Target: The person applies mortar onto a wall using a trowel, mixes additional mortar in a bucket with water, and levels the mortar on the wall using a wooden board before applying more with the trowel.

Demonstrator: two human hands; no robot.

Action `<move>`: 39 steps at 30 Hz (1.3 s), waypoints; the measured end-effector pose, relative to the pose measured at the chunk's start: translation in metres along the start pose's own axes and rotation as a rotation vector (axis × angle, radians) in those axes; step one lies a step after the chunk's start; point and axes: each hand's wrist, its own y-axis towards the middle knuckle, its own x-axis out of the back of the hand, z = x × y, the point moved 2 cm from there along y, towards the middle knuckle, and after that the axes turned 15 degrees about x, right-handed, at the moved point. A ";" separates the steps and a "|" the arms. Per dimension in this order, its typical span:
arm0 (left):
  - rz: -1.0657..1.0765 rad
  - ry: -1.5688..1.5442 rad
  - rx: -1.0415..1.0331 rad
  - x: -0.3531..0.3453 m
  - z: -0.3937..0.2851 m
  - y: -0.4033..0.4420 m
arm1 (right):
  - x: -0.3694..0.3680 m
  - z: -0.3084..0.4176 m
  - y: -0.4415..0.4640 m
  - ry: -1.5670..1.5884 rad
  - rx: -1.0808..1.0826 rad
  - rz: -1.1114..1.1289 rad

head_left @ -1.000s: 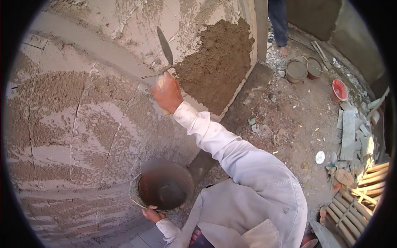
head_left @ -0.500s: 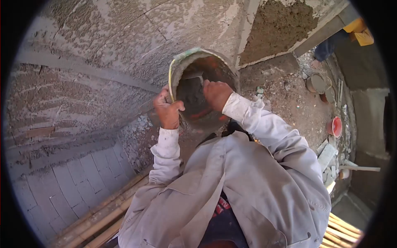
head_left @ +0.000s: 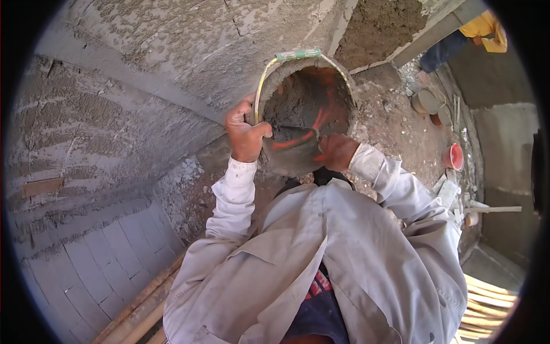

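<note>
A mortar-caked bucket (head_left: pixel 337 92) is tilted with its mouth towards me. Its wire handle carries a green grip (head_left: pixel 298 54) at the far side. Grey mortar (head_left: pixel 291 100) coats the inside, and orange streaks of the wall show through. My left hand (head_left: pixel 246 135) is closed on the left rim, thumb over the edge. My right hand (head_left: pixel 337 152), a little blurred, is wrapped round the handle of a trowel (head_left: pixel 295 127) at the near right of the mouth. The trowel's blade appears nearly edge-on, reaching left across the opening.
A rough plastered wall (head_left: pixel 166 74) rises ahead and to the left. Grey blocks (head_left: pixel 109 252) and bamboo poles (head_left: pixel 143 304) lie lower left. On the rubble-strewn ground at right are a mortar bucket (head_left: pixel 425 102) and a red bucket (head_left: pixel 454 156). Another person in yellow (head_left: pixel 484 31) is at upper right.
The trowel hand has moved right and down, from inside the bucket to its near right edge. More orange wall shows inside. The bucket appears slightly farther right, its green grip higher.
</note>
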 end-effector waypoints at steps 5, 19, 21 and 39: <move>-0.004 0.114 -0.141 -0.009 0.009 -0.003 | 0.001 -0.006 0.009 1.015 -0.440 -0.377; 0.105 0.118 -0.121 -0.059 0.012 0.022 | 0.037 0.002 -0.022 -0.290 -0.025 -0.200; 0.121 0.119 -0.132 -0.084 0.021 0.031 | 0.051 -0.010 -0.019 -0.277 -0.072 -0.473; 0.164 0.400 -0.228 -0.399 0.084 0.136 | 0.076 -0.382 -0.138 0.675 -0.308 -0.344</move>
